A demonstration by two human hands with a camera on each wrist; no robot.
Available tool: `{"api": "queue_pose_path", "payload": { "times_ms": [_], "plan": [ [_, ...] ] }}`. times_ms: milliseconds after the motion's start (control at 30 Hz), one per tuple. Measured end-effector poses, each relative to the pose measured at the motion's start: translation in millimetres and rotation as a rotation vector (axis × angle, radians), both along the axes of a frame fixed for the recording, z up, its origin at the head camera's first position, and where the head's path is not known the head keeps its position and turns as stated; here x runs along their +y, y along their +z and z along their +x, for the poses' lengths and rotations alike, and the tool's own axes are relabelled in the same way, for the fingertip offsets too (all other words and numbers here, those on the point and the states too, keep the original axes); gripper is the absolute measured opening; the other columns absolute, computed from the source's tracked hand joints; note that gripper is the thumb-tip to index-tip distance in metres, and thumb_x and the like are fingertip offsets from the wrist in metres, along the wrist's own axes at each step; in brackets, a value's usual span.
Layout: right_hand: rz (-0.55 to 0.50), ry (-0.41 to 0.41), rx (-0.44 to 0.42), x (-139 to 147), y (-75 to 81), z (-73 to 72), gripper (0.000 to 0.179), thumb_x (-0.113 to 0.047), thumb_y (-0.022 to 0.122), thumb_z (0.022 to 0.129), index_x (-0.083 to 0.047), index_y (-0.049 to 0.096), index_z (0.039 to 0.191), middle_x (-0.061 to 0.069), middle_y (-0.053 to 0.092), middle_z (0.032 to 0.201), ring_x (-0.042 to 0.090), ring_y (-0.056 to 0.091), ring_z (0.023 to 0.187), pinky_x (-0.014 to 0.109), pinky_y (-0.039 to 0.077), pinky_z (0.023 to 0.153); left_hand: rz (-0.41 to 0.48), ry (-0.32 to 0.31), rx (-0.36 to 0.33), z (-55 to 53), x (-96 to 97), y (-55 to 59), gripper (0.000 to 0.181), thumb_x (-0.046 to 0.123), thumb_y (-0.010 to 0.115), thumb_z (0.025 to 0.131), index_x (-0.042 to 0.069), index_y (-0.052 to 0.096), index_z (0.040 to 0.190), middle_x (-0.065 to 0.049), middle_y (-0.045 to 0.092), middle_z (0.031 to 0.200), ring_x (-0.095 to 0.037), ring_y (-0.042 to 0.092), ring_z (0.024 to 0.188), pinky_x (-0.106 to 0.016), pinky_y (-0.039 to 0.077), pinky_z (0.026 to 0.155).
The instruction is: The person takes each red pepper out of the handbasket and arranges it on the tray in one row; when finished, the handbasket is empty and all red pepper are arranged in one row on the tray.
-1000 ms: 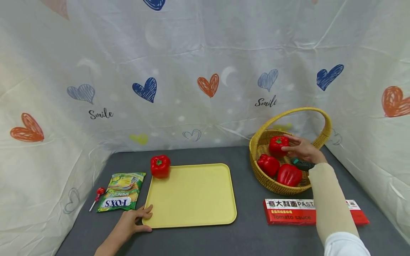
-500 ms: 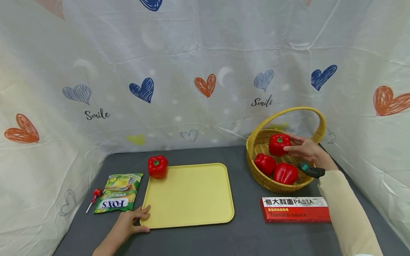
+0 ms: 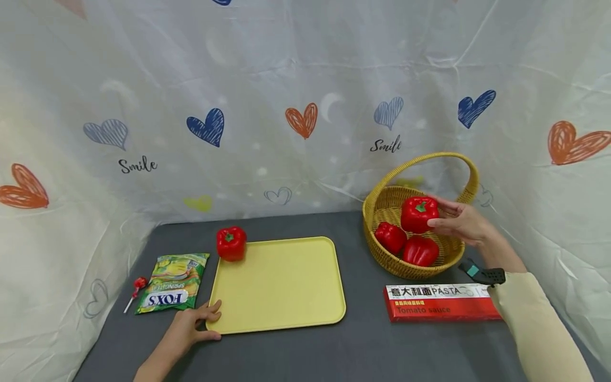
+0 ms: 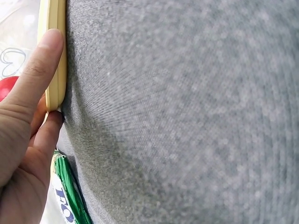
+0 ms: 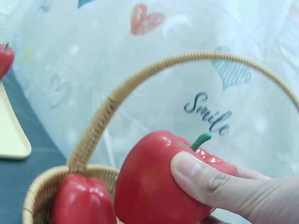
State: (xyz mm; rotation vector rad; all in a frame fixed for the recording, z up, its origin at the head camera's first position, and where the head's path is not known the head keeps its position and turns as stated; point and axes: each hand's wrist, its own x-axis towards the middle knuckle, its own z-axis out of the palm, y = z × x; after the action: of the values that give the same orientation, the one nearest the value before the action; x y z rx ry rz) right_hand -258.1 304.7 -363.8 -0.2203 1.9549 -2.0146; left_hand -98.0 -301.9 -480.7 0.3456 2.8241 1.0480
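Observation:
In the head view my right hand (image 3: 460,223) holds a red bell pepper (image 3: 416,216) with a green stem over the yellow wicker basket (image 3: 382,262). The right wrist view shows the thumb laid across the front of this pepper (image 5: 159,182), while the other fingers are mostly hidden behind it. Two more red peppers (image 3: 420,251) lie in the basket, below the held one. My left hand (image 3: 191,324) grips the near left corner of a yellow tray (image 3: 279,286), thumb on its front edge. Another red pepper (image 3: 231,244) sits at the tray's far left corner.
A green snack packet (image 3: 173,281) and a red lollipop (image 3: 138,286) lie left of the tray. A red pasta box (image 3: 439,307) lies in front of the basket. The basket's tall handle (image 3: 422,157) arches above the held pepper. A heart-printed curtain (image 3: 305,175) closes off the back.
My right hand has taken hold of the pepper and raised it a little within the basket, the forearm swinging to the right. The left hand stays at the tray corner. The head view has shifted slightly.

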Motion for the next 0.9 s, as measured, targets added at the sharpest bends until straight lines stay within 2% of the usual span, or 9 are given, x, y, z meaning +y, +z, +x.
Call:
{"api": "queue_pose_path", "payload": {
  "times_ms": [100,233,467,667,900],
  "plan": [
    [-0.008,0.027,0.003,-3.6,7.0,6.5,0.056,0.006,0.060,0.091,-0.032,0.060,0.131,-0.015,0.066,0.109,0.009,0.065,0.095,0.031,0.057,0.076,-0.003,0.000,0.007,-1.3,-1.0,-0.7,0.054,0.025,0.085,0.064,-0.006,0.072,0.105,-0.019,0.063,0.119,-0.044,0.050,0.119,-0.039,0.054,0.083],
    [-0.008,0.067,0.026,-11.0,12.9,17.6,0.057,0.008,0.058,0.091,-0.027,0.055,0.137,-0.015,0.065,0.113,0.008,0.065,0.098,0.032,0.057,0.078,0.008,-0.003,0.010,-3.0,-1.6,-1.5,0.054,0.025,0.085,0.064,-0.006,0.071,0.107,-0.020,0.062,0.121,-0.045,0.049,0.119,-0.038,0.054,0.083],
    [0.075,0.108,0.101,-33.6,18.7,30.4,0.058,0.006,0.059,0.091,-0.022,0.050,0.142,-0.012,0.066,0.114,0.010,0.065,0.099,0.034,0.057,0.078,0.009,-0.006,0.011,-1.5,-2.0,-1.3,0.056,0.026,0.085,0.064,-0.007,0.071,0.108,-0.021,0.061,0.122,-0.045,0.048,0.120,-0.038,0.054,0.083],
    [0.125,0.138,0.083,-57.4,23.1,34.6,0.060,0.001,0.062,0.091,-0.018,0.045,0.146,-0.009,0.064,0.114,0.012,0.065,0.100,0.034,0.056,0.080,0.018,-0.024,0.019,-1.6,-3.8,-2.1,0.056,0.026,0.084,0.065,-0.007,0.071,0.108,-0.021,0.061,0.122,-0.045,0.048,0.120,-0.038,0.054,0.084],
    [0.118,0.136,0.028,-85.9,18.6,33.6,0.063,-0.004,0.066,0.090,-0.013,0.040,0.147,0.000,0.055,0.124,0.015,0.062,0.104,0.037,0.055,0.083,0.022,-0.026,0.014,-2.0,-3.5,-2.3,0.057,0.028,0.084,0.065,-0.006,0.071,0.108,-0.021,0.060,0.123,-0.045,0.048,0.120,-0.038,0.053,0.084]
  ]
}}
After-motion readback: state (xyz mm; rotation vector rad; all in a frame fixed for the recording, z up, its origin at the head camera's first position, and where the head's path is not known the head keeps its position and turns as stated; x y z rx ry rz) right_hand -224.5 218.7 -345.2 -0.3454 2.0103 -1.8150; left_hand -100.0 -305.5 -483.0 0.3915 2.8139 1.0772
